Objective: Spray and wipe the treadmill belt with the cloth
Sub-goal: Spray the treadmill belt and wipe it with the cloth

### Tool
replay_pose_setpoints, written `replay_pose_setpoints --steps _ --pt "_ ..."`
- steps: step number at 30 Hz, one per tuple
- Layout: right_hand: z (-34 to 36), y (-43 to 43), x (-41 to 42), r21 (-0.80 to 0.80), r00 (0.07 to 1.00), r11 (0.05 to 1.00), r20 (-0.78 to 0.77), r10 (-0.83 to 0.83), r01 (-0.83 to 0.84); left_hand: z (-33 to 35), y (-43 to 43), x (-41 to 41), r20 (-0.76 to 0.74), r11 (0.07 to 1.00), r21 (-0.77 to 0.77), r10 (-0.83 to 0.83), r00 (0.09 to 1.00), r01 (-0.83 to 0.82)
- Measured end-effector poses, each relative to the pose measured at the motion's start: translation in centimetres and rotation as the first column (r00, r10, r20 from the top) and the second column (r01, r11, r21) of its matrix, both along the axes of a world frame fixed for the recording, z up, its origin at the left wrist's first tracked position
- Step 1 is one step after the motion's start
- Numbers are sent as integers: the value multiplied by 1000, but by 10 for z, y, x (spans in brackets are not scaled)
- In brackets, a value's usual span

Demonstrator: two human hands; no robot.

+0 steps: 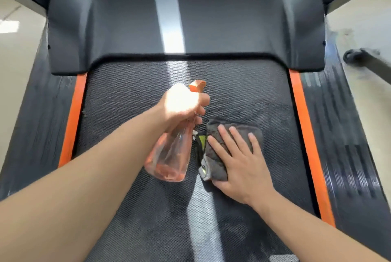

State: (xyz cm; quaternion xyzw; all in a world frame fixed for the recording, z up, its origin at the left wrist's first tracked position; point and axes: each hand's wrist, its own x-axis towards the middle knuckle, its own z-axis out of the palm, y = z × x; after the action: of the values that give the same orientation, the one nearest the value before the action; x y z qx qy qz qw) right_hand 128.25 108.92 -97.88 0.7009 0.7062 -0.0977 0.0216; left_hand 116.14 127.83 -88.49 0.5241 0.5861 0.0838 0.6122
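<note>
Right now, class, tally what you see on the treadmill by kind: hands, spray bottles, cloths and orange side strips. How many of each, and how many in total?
Hands: 2, the left hand and the right hand
Spray bottle: 1
Cloth: 1
Orange side strips: 2, the left strip and the right strip
Total: 6

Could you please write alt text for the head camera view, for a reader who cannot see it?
A right hand presses a folded grey cloth flat on the black treadmill belt while the left hand grips an orange spray bottle beside it. Orange strips edge the belt.
</note>
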Motion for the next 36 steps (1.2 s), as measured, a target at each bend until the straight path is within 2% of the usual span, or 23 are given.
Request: replay_pose_setpoints --steps 9,18,23,27,29,31,32,34,36 --pt "-3 -1 1 54 999 998 -32 -17 18 -10 2 27 -127 998 65 -13 992 22" --pt "-5 -1 0 72 1000 997 -8 -12 12 -9 -1 39 -105 984 84 -147 984 156" --pt "-7 -2 1 99 1000 995 0 -8 8 -2 -2 42 -55 980 38 -195 979 198" --pt "-11 -3 1 120 1000 993 6 -12 11 -3 -5 43 -144 951 133 -259 955 278" --pt "-12 -4 1 122 1000 993 12 -4 3 -5 -7 40 -92 966 89 -233 968 241" --pt "-12 -3 0 124 998 990 6 -69 68 -6 -7 35 -40 976 95 -192 981 195" --pt "-12 -1 -1 126 988 980 -3 -154 153 -7 -6 30 -30 977 119 -177 984 179" --pt "-12 12 1 111 934 928 -16 -356 356 -9 -3 19 -18 977 152 -148 989 149" --pt "-10 40 14 94 880 875 -26 -475 475 -10 1 9 -3 982 157 -108 994 107"
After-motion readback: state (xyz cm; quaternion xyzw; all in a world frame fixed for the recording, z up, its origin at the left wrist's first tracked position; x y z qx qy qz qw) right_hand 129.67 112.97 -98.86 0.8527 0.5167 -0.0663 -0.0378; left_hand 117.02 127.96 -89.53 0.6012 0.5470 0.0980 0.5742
